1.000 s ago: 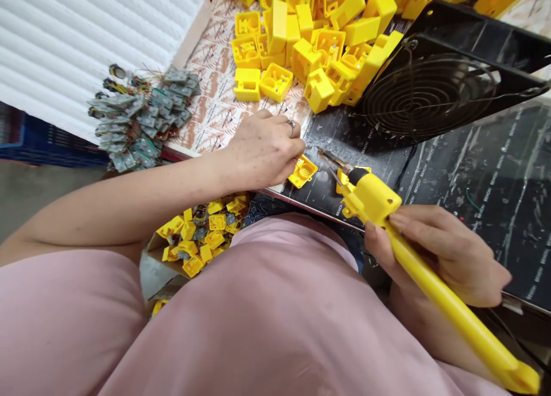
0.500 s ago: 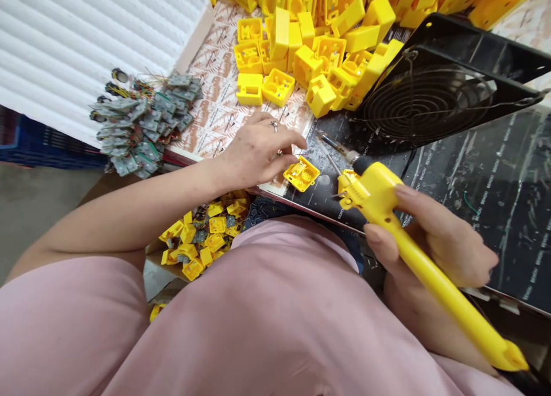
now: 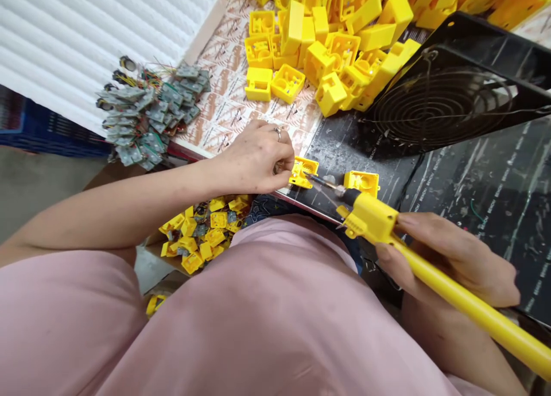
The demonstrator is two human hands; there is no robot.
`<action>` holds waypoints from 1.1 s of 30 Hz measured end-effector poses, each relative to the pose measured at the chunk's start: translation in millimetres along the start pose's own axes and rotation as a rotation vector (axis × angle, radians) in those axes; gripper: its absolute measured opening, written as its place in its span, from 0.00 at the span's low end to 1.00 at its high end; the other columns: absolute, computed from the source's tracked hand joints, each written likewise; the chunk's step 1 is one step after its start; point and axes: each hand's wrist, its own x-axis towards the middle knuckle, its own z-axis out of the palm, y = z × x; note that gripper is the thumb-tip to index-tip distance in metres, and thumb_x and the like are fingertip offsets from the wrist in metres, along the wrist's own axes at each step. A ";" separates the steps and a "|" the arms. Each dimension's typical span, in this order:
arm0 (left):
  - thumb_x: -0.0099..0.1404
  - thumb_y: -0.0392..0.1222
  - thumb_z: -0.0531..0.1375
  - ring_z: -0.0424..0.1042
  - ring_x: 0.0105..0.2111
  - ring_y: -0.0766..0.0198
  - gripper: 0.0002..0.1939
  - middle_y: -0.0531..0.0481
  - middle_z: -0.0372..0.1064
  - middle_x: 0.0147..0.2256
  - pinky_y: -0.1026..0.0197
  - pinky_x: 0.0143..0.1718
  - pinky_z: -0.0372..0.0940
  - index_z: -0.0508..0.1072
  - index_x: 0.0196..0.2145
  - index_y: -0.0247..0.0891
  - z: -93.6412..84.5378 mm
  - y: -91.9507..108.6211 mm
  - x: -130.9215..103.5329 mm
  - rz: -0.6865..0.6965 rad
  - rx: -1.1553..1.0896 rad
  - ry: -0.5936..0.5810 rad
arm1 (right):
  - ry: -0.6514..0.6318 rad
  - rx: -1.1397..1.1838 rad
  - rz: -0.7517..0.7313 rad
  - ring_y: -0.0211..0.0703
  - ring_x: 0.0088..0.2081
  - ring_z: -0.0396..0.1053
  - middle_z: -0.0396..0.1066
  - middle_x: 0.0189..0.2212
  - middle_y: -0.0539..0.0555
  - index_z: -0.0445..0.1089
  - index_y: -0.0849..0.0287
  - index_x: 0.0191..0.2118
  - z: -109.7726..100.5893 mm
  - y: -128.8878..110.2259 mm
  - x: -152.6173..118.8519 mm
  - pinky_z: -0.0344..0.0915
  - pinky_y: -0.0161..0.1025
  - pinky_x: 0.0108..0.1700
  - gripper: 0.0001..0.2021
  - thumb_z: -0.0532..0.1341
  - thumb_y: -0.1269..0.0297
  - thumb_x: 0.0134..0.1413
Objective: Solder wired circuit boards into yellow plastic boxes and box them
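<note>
My right hand (image 3: 447, 258) is wrapped round a yellow soldering iron (image 3: 379, 218). Its metal tip reaches over a small yellow plastic case (image 3: 305, 172) at the bench's front edge; whether the tip touches it I cannot tell. A thin wire-like strand runs alongside the tip from the iron's yellow front attachment. At the case's left side my left hand (image 3: 260, 158) is closed, thumb and fingers pinched against the case's edge. Fingers hide part of the case. Another open yellow case (image 3: 362, 182) lies just beyond the iron on the black mat.
Many yellow cases (image 3: 318, 63) are piled at the back. A black fan (image 3: 430, 97) stands at the right. Wired circuit boards (image 3: 150, 109) lie heaped on the left beside a white ridged panel (image 3: 129, 23). Below the bench edge is a box of yellow parts (image 3: 206, 235).
The soldering iron has moved left and down, bringing its tip over the case. My left fingers have curled in tighter at the case, which is now tilted. The view has shifted slightly.
</note>
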 end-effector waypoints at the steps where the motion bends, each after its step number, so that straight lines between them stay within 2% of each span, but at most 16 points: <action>1: 0.63 0.44 0.57 0.74 0.38 0.57 0.11 0.49 0.77 0.33 0.50 0.49 0.62 0.78 0.31 0.39 -0.6 0.5 1.0 -0.005 0.003 -0.015 | -0.022 0.027 -0.071 0.41 0.31 0.79 0.80 0.34 0.49 0.75 0.51 0.56 2.1 1.2 2.0 0.77 0.36 0.31 0.20 0.72 0.67 0.59; 3: 0.62 0.45 0.57 0.73 0.36 0.57 0.12 0.49 0.77 0.32 0.50 0.47 0.62 0.78 0.30 0.39 -1.5 1.0 2.7 -0.017 0.010 -0.028 | -0.048 0.036 -0.148 0.40 0.32 0.79 0.79 0.32 0.50 0.75 0.54 0.52 5.4 -0.5 7.5 0.77 0.35 0.31 0.12 0.67 0.67 0.64; 6: 0.61 0.45 0.56 0.73 0.36 0.57 0.12 0.49 0.77 0.31 0.51 0.47 0.62 0.77 0.29 0.39 -1.9 1.6 3.8 -0.022 0.018 -0.031 | -0.063 -0.006 -0.164 0.39 0.33 0.79 0.78 0.31 0.50 0.74 0.54 0.44 7.5 -7.8 16.9 0.77 0.33 0.32 0.02 0.65 0.64 0.68; 10: 0.60 0.44 0.55 0.73 0.36 0.56 0.12 0.48 0.76 0.31 0.50 0.46 0.61 0.77 0.29 0.39 -1.1 3.7 4.5 -0.017 0.036 -0.033 | -0.152 -0.062 -0.154 0.38 0.34 0.79 0.78 0.31 0.51 0.74 0.56 0.39 5.3 -15.8 26.8 0.79 0.33 0.39 0.05 0.65 0.63 0.69; 14: 0.59 0.43 0.56 0.73 0.36 0.56 0.10 0.49 0.75 0.29 0.50 0.46 0.61 0.76 0.28 0.39 -0.8 6.5 6.5 -0.044 0.059 -0.055 | -0.244 -0.063 -0.174 0.37 0.34 0.78 0.79 0.34 0.50 0.73 0.56 0.39 -1.2 -20.7 35.5 0.78 0.34 0.39 0.04 0.69 0.69 0.64; 19: 0.59 0.43 0.57 0.73 0.36 0.56 0.09 0.49 0.73 0.28 0.52 0.44 0.61 0.76 0.27 0.39 -1.0 7.6 8.4 -0.047 0.065 -0.074 | -0.217 -0.056 -0.272 0.36 0.34 0.76 0.77 0.34 0.51 0.73 0.62 0.41 -3.9 -19.4 41.5 0.76 0.33 0.39 0.17 0.75 0.82 0.48; 22: 0.59 0.42 0.57 0.72 0.35 0.57 0.09 0.50 0.73 0.27 0.52 0.44 0.62 0.77 0.27 0.39 -0.4 7.2 8.5 -0.039 0.066 -0.054 | -0.216 -0.023 -0.299 0.38 0.35 0.76 0.77 0.35 0.53 0.74 0.64 0.42 -2.9 -18.0 41.6 0.77 0.35 0.40 0.18 0.74 0.84 0.47; 24: 0.58 0.42 0.57 0.72 0.34 0.57 0.09 0.50 0.73 0.27 0.53 0.43 0.62 0.77 0.27 0.39 -0.3 7.0 8.6 -0.037 0.070 -0.048 | -0.212 -0.003 -0.313 0.38 0.34 0.76 0.78 0.35 0.53 0.74 0.62 0.42 -4.9 -19.3 40.7 0.77 0.36 0.39 0.15 0.73 0.82 0.50; 27: 0.59 0.42 0.57 0.72 0.34 0.58 0.10 0.50 0.73 0.27 0.53 0.43 0.62 0.77 0.27 0.39 -1.4 7.1 9.0 -0.031 0.071 -0.058 | -0.238 -0.046 -0.206 0.40 0.35 0.77 0.77 0.33 0.52 0.74 0.56 0.41 -12.3 -23.5 38.0 0.77 0.37 0.38 0.02 0.67 0.70 0.65; 30: 0.59 0.43 0.57 0.72 0.34 0.59 0.10 0.50 0.73 0.27 0.54 0.43 0.62 0.77 0.27 0.39 -3.1 7.3 9.8 -0.030 0.069 -0.064 | -0.232 -0.132 -0.099 0.40 0.35 0.77 0.76 0.31 0.52 0.74 0.53 0.37 -18.1 -24.4 34.2 0.76 0.37 0.38 0.11 0.59 0.59 0.73; 33: 0.60 0.43 0.58 0.72 0.34 0.59 0.10 0.50 0.73 0.27 0.54 0.43 0.62 0.77 0.27 0.39 -3.4 7.8 11.0 -0.037 0.075 -0.079 | -0.236 -0.135 -0.140 0.38 0.33 0.76 0.75 0.29 0.51 0.73 0.52 0.36 -18.9 -19.4 29.8 0.75 0.35 0.36 0.13 0.59 0.56 0.73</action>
